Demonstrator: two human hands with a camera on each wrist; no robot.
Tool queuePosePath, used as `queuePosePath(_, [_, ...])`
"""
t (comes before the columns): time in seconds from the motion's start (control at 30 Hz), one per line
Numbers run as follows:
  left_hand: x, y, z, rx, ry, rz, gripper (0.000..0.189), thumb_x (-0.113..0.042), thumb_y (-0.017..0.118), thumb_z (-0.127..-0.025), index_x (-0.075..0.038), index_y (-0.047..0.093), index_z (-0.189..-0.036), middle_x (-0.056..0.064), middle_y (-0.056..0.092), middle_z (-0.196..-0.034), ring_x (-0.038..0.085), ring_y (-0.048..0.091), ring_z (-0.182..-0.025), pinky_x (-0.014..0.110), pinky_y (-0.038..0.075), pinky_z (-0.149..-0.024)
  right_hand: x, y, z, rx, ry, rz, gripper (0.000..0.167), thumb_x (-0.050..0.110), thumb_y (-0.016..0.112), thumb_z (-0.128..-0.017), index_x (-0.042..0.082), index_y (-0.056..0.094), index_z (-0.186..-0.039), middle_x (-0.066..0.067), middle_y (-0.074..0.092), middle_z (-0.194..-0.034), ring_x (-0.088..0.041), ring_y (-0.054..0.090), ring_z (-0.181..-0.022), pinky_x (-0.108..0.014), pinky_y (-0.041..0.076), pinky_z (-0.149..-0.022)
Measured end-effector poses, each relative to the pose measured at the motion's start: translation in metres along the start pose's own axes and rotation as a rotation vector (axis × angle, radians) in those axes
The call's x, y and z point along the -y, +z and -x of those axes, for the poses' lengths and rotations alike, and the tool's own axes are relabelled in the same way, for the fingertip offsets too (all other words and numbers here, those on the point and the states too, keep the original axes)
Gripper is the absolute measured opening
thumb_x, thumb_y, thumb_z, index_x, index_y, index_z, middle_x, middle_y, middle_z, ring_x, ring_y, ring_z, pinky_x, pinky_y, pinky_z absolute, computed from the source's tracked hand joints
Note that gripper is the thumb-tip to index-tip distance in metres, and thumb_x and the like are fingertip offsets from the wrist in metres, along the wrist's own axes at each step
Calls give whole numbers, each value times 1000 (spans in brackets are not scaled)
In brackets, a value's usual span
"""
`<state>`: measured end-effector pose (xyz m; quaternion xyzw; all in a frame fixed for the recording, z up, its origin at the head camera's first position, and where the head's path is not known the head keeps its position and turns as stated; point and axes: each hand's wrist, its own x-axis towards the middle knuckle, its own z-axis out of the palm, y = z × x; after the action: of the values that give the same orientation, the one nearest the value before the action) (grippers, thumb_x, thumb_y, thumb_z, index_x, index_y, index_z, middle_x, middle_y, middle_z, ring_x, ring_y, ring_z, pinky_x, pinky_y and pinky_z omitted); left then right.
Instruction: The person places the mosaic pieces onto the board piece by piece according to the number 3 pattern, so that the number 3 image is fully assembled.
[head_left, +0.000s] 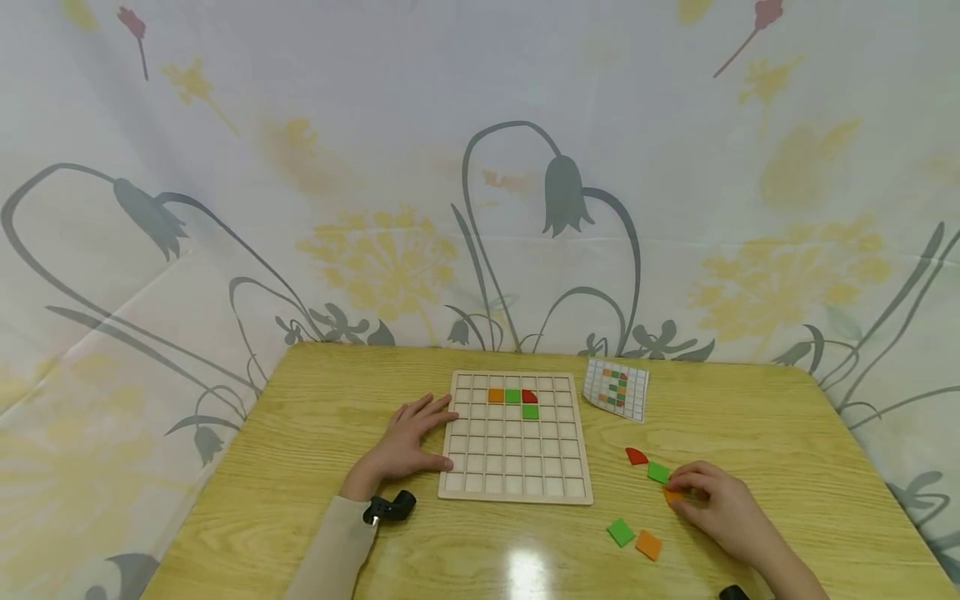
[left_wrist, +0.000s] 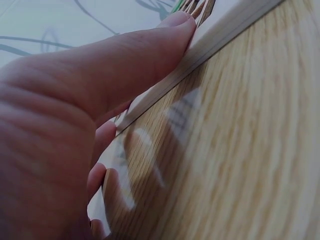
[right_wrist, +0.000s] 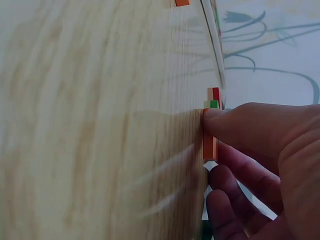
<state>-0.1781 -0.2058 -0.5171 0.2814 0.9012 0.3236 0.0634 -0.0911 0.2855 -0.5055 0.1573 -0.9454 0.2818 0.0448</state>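
My right hand (head_left: 718,504) pinches an orange square tile (right_wrist: 210,142) between thumb and fingers, low at the tabletop on the right. Just beyond that tile lie a green square tile (head_left: 658,472) and a red quarter-round tile (head_left: 637,456). With fingers spread, my left hand (head_left: 405,442) rests along the left edge of a wooden grid board (head_left: 513,462), thumb and fingertips on its rim. In the board's second row sit an orange tile (head_left: 496,396), a green tile (head_left: 513,396) and a red quarter-round tile (head_left: 529,397). Below the red one is another green tile (head_left: 530,412).
A printed pattern card (head_left: 615,390) with a coloured figure on a grid lies behind the board's right side. Nearer the front, a loose green tile (head_left: 621,532) and an orange tile (head_left: 648,545) lie on the wooden table (head_left: 300,417). Flower-patterned cloth (head_left: 375,167) hangs behind.
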Motion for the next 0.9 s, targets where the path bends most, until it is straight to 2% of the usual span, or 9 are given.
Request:
queuePosePath(0.23, [2,1,-1,-3,3,-10,74,-42,80,-82,-15,52,-146,6,27,-163,36,12,-150,64,3,-114,0,-3,0,34,5,4,26,7,85,-75,24,76,-93,11,65,-102,-13,65,-91,-31,54,-74])
queuePosePath(0.6, [3,1,0,-2,6,-14,74,-42,79,-83,-15,53,-146,5,27,-163,35,11,-151,64,3,-114,-1,-1,-2,26,-28,3,30,8,85,-76,20,75,-101,15,62,-99,-9,63,-89,-31,54,-72])
queuePosePath(0.9, [3,1,1,-3,10,-4,74,-41,80,-83,-15,53,-146,5,27,-163,35,11,-150,65,3,-113,-1,-1,-3,-53,-63,-26,30,0,83,-73,14,77,-99,12,61,-97,-3,57,-82,-27,51,-67])
